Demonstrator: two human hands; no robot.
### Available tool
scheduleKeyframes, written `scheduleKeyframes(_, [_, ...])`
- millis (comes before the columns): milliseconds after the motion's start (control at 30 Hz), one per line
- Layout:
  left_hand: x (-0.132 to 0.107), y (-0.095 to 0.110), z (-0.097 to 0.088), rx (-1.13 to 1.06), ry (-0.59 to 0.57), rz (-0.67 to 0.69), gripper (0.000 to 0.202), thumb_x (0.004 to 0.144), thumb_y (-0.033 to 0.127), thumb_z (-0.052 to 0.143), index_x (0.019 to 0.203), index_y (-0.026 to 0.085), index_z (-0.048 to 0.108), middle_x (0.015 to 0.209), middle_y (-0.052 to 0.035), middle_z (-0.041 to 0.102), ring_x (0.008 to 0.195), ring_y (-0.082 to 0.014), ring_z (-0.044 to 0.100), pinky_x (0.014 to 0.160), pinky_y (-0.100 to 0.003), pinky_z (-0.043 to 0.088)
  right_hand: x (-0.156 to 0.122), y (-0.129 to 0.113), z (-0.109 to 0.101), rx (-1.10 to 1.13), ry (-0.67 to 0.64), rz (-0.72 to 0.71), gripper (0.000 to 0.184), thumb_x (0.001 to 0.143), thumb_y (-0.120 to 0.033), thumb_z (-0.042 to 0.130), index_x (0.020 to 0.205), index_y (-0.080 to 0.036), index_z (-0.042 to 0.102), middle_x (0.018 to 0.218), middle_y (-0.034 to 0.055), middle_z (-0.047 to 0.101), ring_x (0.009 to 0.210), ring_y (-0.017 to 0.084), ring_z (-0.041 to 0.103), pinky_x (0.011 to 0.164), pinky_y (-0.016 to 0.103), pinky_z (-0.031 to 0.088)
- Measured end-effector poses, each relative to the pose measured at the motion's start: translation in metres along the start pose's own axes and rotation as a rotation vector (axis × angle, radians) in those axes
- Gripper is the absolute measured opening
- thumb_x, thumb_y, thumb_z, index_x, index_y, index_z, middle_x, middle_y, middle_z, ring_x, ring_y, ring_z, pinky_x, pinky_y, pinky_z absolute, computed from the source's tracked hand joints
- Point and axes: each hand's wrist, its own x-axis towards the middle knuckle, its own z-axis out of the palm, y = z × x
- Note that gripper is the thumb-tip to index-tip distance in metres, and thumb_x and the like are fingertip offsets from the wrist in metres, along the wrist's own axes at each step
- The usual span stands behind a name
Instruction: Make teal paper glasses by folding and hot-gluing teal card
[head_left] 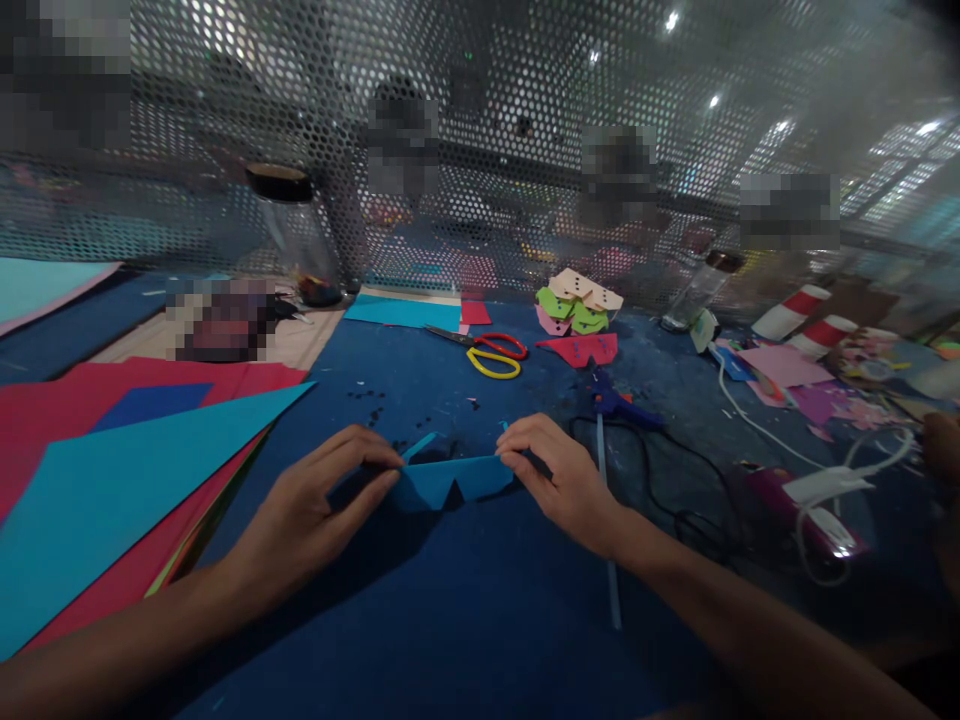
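Between my two hands is a pair of blue paper glasses (pixel 442 484), with a V-shaped notch at the bottom middle and strips bent away at the back. My left hand (pixel 330 490) pinches its left end between thumb and fingers. At the right end, my right hand (pixel 559 475) pinches the paper the same way. Just beyond lie scissors (pixel 495 355) with red and yellow handles. A blue glue gun (pixel 619 400) rests to the right, with a pale glue stick (pixel 609 540) running toward me from it.
Coloured paper sheets (pixel 127 490) cover the left side. Finished-looking paper masks (pixel 577 305) are stacked at the back, near a pink one (pixel 581 349). Glass jars (pixel 300 235) stand by the perforated metal screen (pixel 480 160). A purple device (pixel 806 515) with white cord lies at right.
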Motion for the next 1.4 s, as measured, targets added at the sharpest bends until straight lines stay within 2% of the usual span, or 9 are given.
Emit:
scheduleKeyframes(233, [-0.0006,-0.0016,0.0011,0.023,0.008,-0.023,0.016,0.1,0.039,0.06,0.105,0.025,0.068,0.106,-0.0043,0.065,0.1,-0.0222,0.064,0.087,-0.034,0.052,-0.0007,0.0012,0.0005,-0.029,-0.017,0.021,0.009,0.105,-0.023,0.056,0.103,-0.022,0.064,0.104,0.0069,0.07,0.104,0.021,0.065,0.091,0.039,0.051])
scheduleKeyframes(900, [0.0021,-0.0024,0.0022,0.013,-0.027,-0.089,0.021,0.1,0.043,0.058,0.108,0.026,0.068,0.106,-0.0045,0.067,0.098,-0.0226,0.066,0.084,-0.035,0.053,-0.0015,0.0015,0.0001,-0.052,-0.049,0.101,0.012,0.104,-0.023,0.057,0.113,-0.024,0.064,0.115,0.0089,0.066,0.11,0.024,0.064,0.095,0.044,0.052])
scheduleKeyframes(1233, [0.0021,-0.004,0.0031,0.023,-0.013,-0.057,0.021,0.099,0.045,0.061,0.103,0.026,0.07,0.104,-0.0053,0.068,0.097,-0.0232,0.066,0.085,-0.035,0.054,-0.002,0.0004,0.0001,-0.071,-0.024,0.1,0.016,0.099,-0.02,0.059,0.114,-0.023,0.062,0.113,0.0099,0.063,0.104,0.024,0.063,0.091,0.043,0.054])
scheduleKeyframes(1400, [0.0013,-0.0039,0.0036,0.04,-0.005,-0.023,0.018,0.099,0.04,0.06,0.103,0.025,0.07,0.105,-0.0059,0.068,0.098,-0.0224,0.065,0.085,-0.035,0.054,-0.0018,0.0002,0.0004,-0.063,-0.022,0.09,0.014,0.098,-0.017,0.058,0.11,-0.023,0.062,0.11,0.009,0.062,0.106,0.024,0.063,0.091,0.043,0.054])
